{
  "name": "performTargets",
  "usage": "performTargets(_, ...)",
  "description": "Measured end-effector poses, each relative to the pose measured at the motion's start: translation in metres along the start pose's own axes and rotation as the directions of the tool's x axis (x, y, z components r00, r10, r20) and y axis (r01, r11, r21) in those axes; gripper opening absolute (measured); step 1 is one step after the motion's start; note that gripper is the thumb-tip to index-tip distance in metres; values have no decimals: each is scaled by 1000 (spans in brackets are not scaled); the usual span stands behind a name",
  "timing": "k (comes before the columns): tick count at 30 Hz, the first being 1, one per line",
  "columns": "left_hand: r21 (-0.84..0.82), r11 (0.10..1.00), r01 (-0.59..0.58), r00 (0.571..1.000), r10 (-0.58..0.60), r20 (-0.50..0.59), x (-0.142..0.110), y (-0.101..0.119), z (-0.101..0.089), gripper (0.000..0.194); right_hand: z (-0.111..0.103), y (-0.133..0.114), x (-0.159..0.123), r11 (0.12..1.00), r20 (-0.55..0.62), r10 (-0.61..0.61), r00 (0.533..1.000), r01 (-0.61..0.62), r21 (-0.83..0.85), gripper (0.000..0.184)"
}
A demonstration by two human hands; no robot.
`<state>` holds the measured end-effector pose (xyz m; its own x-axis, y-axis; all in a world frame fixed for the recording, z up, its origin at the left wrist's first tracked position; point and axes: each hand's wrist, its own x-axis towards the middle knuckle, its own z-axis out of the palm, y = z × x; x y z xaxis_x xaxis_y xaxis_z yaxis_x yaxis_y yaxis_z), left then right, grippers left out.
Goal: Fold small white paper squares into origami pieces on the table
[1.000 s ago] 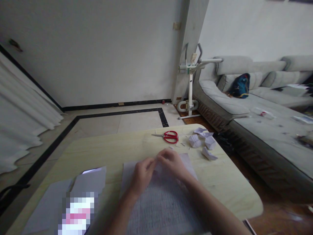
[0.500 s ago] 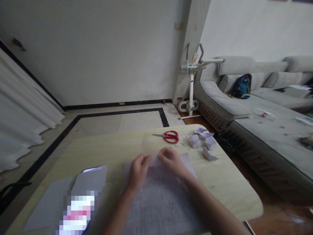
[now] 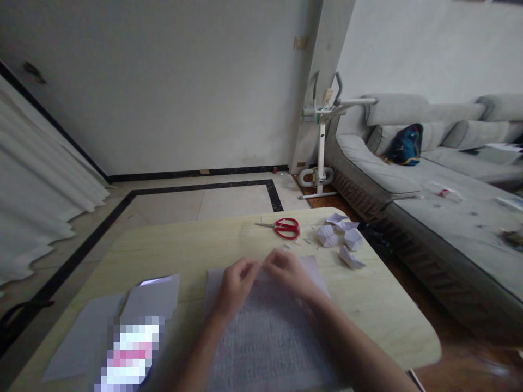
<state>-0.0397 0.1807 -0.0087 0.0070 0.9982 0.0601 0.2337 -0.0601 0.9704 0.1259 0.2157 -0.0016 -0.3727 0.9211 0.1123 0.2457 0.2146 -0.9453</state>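
My left hand (image 3: 238, 284) and my right hand (image 3: 283, 270) meet over the far part of a large printed sheet of paper (image 3: 269, 337) on the table. Both are closed in a pinch, fingertips almost touching. They hold a small piece of white paper between them, now mostly hidden by the fingers. Beyond the hands lie scissors with red handles (image 3: 286, 228), blades toward the left. Several folded white paper pieces (image 3: 327, 236) sit to the right of the scissors, near the table's far right corner.
The pale wooden table (image 3: 379, 316) has a rounded right corner. At its left lie white paper sheets (image 3: 153, 299) and a phone with a bright, pixelated screen (image 3: 131, 354). Small paper scraps are scattered near the scissors. A grey sofa (image 3: 457, 218) and exercise machine (image 3: 321, 147) stand beyond.
My hands have drawn closer together, the left one moving slightly right. The small paper that showed between them is now mostly covered by the fingers. The view has shifted slightly.
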Motion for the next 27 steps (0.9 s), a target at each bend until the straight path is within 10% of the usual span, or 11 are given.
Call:
performTargets(22, 134, 990, -32, 984, 55, -171, 0, 7, -3, 34, 0, -7, 3, 996, -132, 86, 988, -80, 51, 17)
performTargets(27, 261, 959, -106, 945, 180, -275, -38, 41, -9, 38, 1, -2, 4, 979, -166, 157, 973, -131, 156, 17)
